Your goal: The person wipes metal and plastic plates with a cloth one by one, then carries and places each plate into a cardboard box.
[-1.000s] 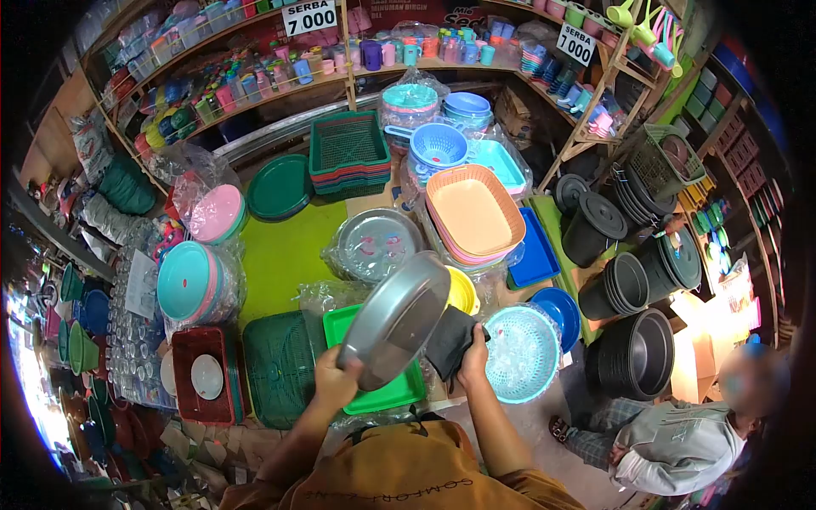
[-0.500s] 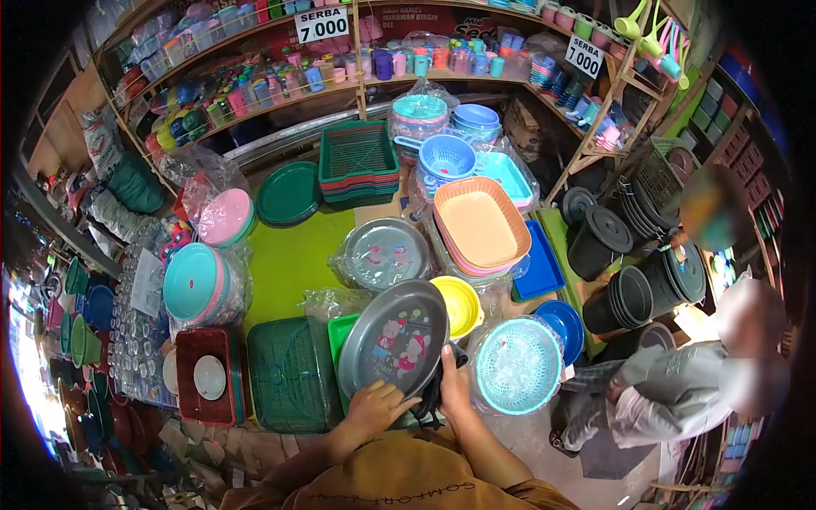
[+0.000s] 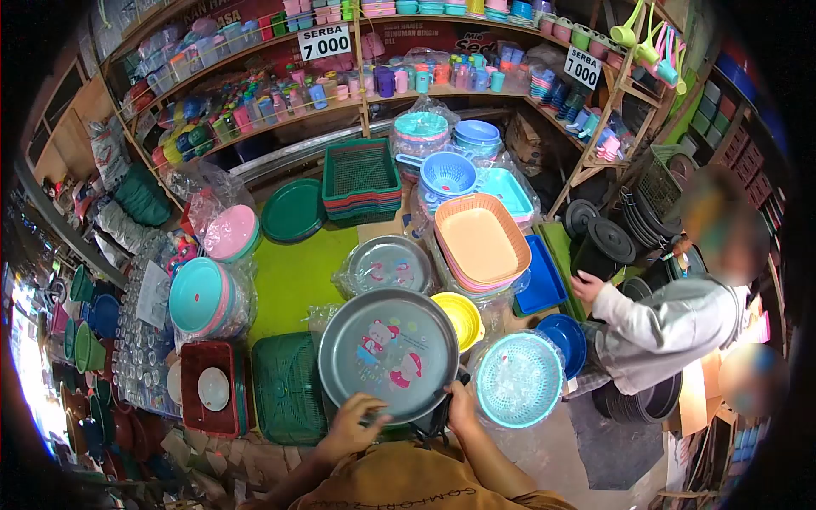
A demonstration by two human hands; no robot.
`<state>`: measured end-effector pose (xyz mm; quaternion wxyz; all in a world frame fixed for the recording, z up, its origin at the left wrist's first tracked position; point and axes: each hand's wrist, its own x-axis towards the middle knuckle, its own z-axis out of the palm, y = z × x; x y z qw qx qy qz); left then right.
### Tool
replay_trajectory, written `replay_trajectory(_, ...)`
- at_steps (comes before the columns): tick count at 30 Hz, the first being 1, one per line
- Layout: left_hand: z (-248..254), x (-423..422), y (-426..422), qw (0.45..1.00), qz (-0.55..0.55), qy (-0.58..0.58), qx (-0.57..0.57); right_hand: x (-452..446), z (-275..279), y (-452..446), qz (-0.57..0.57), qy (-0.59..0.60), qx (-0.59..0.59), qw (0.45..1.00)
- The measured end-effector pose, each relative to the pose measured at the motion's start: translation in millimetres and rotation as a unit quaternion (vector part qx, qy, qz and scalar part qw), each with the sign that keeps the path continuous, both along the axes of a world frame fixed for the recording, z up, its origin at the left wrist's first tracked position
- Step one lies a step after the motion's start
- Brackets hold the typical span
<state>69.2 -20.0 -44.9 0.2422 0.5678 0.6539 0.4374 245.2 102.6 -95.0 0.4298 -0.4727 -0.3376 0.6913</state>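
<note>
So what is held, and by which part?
The right hand holds the grey tray by its lower right rim, perhaps dark cloth too; whether the left hand, at the lower rim, grips cannot be told.

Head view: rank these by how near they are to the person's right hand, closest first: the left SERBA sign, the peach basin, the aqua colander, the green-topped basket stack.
1. Aqua colander: just right of the right hand.
2. Peach basin: farther forward.
3. Green-topped basket stack: beyond, forward and left.
4. Left SERBA sign: at the back, on the shelving.
</note>
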Motion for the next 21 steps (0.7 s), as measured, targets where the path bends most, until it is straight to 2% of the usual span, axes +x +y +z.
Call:
replay_trajectory(1,-7.6,-8.1,-6.7,0.997,0.064,-0.042,0.01,0.7,-1.6,0.1,-0.015,-0.03,0.029,0.999)
replay_trajectory(3,-21.8,-24.6,-11.5,0.978,0.196,0.015,0.065,2.5,1.1,0.7,-0.029,-0.038,0.017,0.999)
replay_trajectory(4,-34.2,-33.9,-14.3,0.978,0.196,0.015,0.064,3.8,2.8,-0.3,-0.042,-0.046,0.004,0.998)
replay_trajectory(6,-59.8,-46.9,-17.6,0.927,0.338,-0.161,0.019,8.0,-14.2,0.4,-0.042,-0.052,-0.006,0.998)
replay_trajectory(7,-66.5,-45.5,-16.4,0.928,0.334,-0.162,0.019,9.2,-20.1,3.4,-0.032,-0.05,-0.002,0.998)
replay_trajectory(9,-77.0,-40.1,-14.5,0.866,0.312,-0.39,-0.021,9.8,-30.6,1.5,-0.039,-0.065,0.028,0.997)
replay_trajectory(10,-81.9,-40.9,-19.0,0.864,0.296,-0.395,-0.096,11.0,-26.9,0.8,-0.018,-0.083,0.036,0.996)
replay_trajectory(11,-86.3,-37.1,-21.2,0.867,0.285,-0.396,-0.101,12.4,-21.9,-0.8,0.003,-0.102,0.043,0.994)
replay_trajectory(12,-90.6,-34.3,-22.8,0.871,0.299,-0.378,-0.095,10.7,-16.0,-2.6,-0.026,-0.086,0.018,0.996)
replay_trajectory(15,-109.1,-33.5,-25.5,0.878,0.315,-0.355,-0.065,17.8,-31.4,-2.1,-0.022,-0.1,-0.029,0.994)
replay_trajectory(17,-118.0,-36.3,-27.1,0.871,0.276,-0.399,-0.069,22.8,-34.7,-7.3,-0.014,-0.111,-0.023,0.994)
replay_trajectory(19,-113.9,-32.6,-28.0,0.87,0.269,-0.407,-0.07,23.1,-34.3,-15.6,0.024,-0.131,-0.011,0.991)
replay_trajectory(21,-117.5,-35.4,-29.5,0.856,0.286,-0.423,-0.08,23.6,-39.2,-22.8,0.011,-0.126,-0.012,0.992)
